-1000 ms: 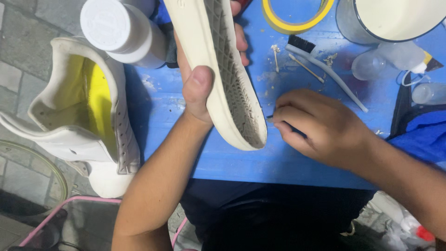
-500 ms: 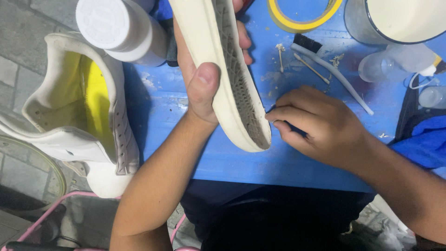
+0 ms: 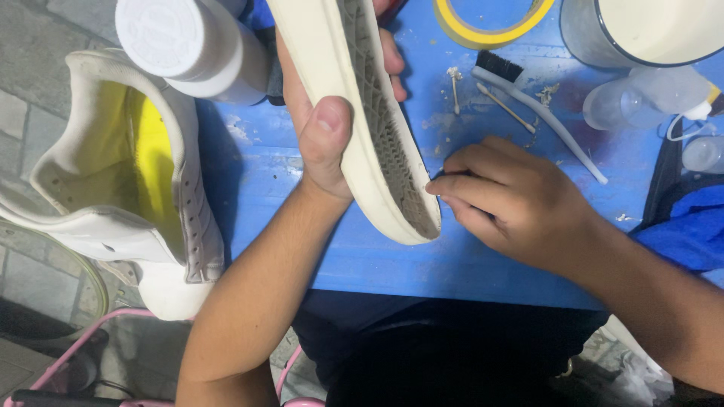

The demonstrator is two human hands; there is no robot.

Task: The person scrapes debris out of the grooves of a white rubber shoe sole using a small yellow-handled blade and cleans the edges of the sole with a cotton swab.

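Head view: left hand wraps cream shoe, thumb clamped on sidewall, sole tilted up toward face so tread is exposed above blue table. Right hand curled tight, fingertips pinched at sole's heel edge; what they pinch is hidden. Second white shoe rests at table's left edge; brush lies just beyond right hand.

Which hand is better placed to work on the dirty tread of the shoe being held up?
The right hand: its fingertips are already at the shoe sole's edge. The left hand is busy gripping the shoe.
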